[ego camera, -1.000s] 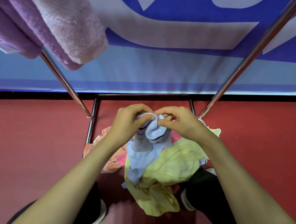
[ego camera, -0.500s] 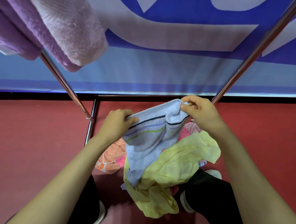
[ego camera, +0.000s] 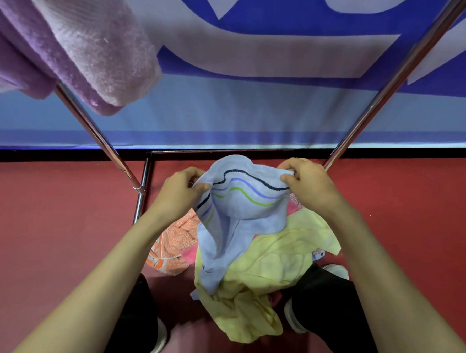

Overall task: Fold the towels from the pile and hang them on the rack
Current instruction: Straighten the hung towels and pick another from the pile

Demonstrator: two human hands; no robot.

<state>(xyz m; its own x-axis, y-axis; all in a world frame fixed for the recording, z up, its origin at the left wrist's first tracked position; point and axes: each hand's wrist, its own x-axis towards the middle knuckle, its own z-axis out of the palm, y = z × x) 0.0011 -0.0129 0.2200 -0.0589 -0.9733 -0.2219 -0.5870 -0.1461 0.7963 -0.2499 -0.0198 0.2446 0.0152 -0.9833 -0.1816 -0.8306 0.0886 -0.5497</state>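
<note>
- I see both hands raised over the pile (ego camera: 245, 308), with one light blue towel (ego camera: 240, 220) stretched between them.
- The left hand (ego camera: 180, 192) has its fingers curled in, and the thumb pinches the towel's left corner.
- The right hand (ego camera: 310, 186) is curled tight as well, with the right corner gathered under its fingertips.
- The towel's striped edge runs left to right between the two grips. It is slack, so the dark, violet and green stripes ripple in a wave.
- From that edge the rest of the cloth hangs down and toward me, bunched into a narrow drape. Its long axis runs from the hands down to the pile, where the lower end touches.
- The pile sits on the red floor (ego camera: 45, 233) between the person's feet, and a white shoe (ego camera: 335, 270) shows at its right.
- A crumpled yellow towel (ego camera: 275, 260) lies on top, directly under the blue one.
- An orange towel (ego camera: 173, 241) pokes out at the left, and a bit of pink cloth (ego camera: 189, 254) lies just beside it.
- The rack (ego camera: 97, 138) frames the scene. Its two shiny bars slope up to left and right, and its base rails lie on the floor behind the pile.
- A folded purple towel (ego camera: 79, 36) hangs over the upper left bar, well apart from the hands.
- A blue and white banner (ego camera: 257, 109) fills the background.
</note>
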